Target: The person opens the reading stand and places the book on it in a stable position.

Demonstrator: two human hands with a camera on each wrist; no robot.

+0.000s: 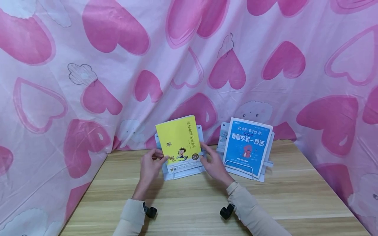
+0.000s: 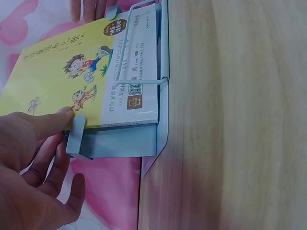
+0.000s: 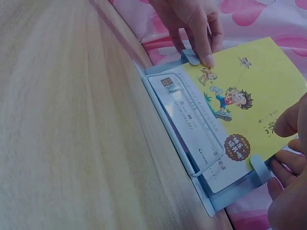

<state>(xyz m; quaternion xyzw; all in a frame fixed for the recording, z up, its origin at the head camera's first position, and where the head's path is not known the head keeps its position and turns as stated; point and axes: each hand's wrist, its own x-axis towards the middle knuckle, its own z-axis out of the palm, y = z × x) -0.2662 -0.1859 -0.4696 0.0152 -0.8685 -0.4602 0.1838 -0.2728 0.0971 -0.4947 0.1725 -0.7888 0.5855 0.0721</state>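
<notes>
A yellow children's book [image 1: 177, 136] leans upright on a pale blue book stand [image 2: 120, 142], its lower edge behind the stand's wire holder [image 3: 211, 165]. My left hand [image 1: 150, 166] pinches the book's left edge beside a side clip [image 2: 76, 136], thumb on the cover and the other fingers behind. At the opposite edge, my right hand [image 1: 215, 164] holds book and stand, its thumb [image 3: 289, 120] over the cover and its fingers lower down around the stand's back. The right fingertips behind the stand are partly hidden.
To the right, a blue book [image 1: 247, 147] leans on a second pale stand [image 1: 222, 134] with a wire holder. Both stands are on a wooden table [image 1: 183, 209]. A pink heart-patterned cloth [image 1: 189, 65] hangs behind and beside the table.
</notes>
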